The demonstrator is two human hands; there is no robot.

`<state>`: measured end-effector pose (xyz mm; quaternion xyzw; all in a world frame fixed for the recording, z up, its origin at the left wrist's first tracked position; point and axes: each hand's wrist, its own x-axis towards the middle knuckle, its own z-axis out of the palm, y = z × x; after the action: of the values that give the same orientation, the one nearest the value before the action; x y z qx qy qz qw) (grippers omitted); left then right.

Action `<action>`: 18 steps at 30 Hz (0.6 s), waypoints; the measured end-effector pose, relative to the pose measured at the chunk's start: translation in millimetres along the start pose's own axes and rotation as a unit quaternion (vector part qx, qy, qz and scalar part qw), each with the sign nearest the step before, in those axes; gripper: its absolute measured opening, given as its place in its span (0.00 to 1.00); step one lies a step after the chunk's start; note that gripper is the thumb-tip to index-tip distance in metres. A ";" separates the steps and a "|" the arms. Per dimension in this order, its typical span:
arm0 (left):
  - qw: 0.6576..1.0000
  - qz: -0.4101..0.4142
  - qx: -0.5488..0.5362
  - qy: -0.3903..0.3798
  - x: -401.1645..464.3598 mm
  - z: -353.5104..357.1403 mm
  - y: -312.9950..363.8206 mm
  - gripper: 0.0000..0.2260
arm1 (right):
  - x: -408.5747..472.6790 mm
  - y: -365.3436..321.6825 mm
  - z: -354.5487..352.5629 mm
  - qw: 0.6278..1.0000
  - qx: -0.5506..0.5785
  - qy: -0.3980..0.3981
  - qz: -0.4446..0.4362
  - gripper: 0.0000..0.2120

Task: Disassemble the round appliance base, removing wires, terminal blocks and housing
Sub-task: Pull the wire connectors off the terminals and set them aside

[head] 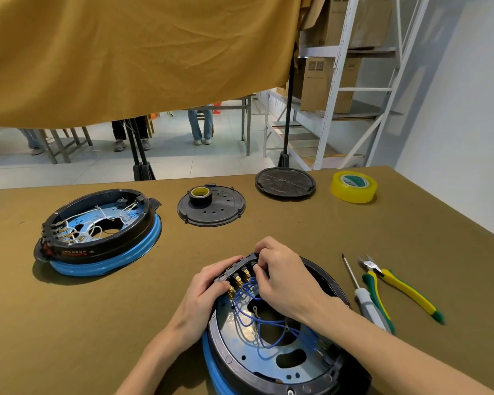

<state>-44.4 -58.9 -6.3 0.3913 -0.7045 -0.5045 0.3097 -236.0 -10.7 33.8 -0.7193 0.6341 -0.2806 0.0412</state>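
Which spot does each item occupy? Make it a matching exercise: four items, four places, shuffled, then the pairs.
Items:
1. black tape roll
2. yellow tape roll
3. white-wired base
4. screwdriver

Places:
A. directly left of the cutters
B. far left of the table
C. on a round black perforated cover
D. far right, at the table's back edge

Pairs: 1-C, 2-D, 3-B, 4-A

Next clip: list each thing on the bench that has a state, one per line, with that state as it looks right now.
near base: open, blue wires still attached
terminal block: at the base's far rim, gripped by both hands
left hand: holds the block's left end
right hand: pinches at the block's right end
far base: open, white wires inside
black tape roll: resting on a perforated cover
cutters: lying unused
screwdriver: lying unused
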 end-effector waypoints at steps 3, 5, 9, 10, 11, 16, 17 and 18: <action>1.000 -0.004 -0.016 -0.004 0.7 0.5 1.1 0.23 | -0.1 1.8 -2.5 1.000 0.019 0.001 0.008 0.09; 1.000 -0.005 -0.029 -0.008 1.0 0.7 1.6 0.24 | -0.7 3.3 -6.1 0.999 0.042 0.024 0.022 0.06; 0.999 -0.002 -0.038 -0.014 -0.6 2.2 2.2 0.24 | -9.8 6.3 -11.1 0.997 0.065 0.027 -0.011 0.02; 0.999 -0.001 -0.037 -0.016 -1.0 2.3 2.5 0.24 | -12.8 6.5 -11.3 0.998 0.054 0.015 -0.017 0.04; 0.999 -0.001 -0.036 -0.017 -1.3 2.5 2.7 0.24 | -14.9 6.6 -11.2 0.999 0.020 0.015 -0.026 0.06; 0.999 0.002 -0.034 -0.014 -1.4 2.6 1.8 0.24 | -12.4 1.2 -11.8 0.991 -0.108 0.006 -0.078 0.04; 0.999 0.001 -0.036 -0.014 -1.2 2.7 1.5 0.24 | -12.5 2.0 -10.5 0.993 -0.090 -0.016 -0.071 0.05; 0.999 -0.001 -0.037 -0.013 -0.9 2.6 1.4 0.24 | -12.4 3.4 -9.6 0.995 -0.074 -0.032 -0.066 0.05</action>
<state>-46.4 -56.7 -5.8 0.3733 -0.6891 -0.5359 0.3141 -243.9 3.1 36.1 -0.7692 0.6028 -0.2119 -0.0107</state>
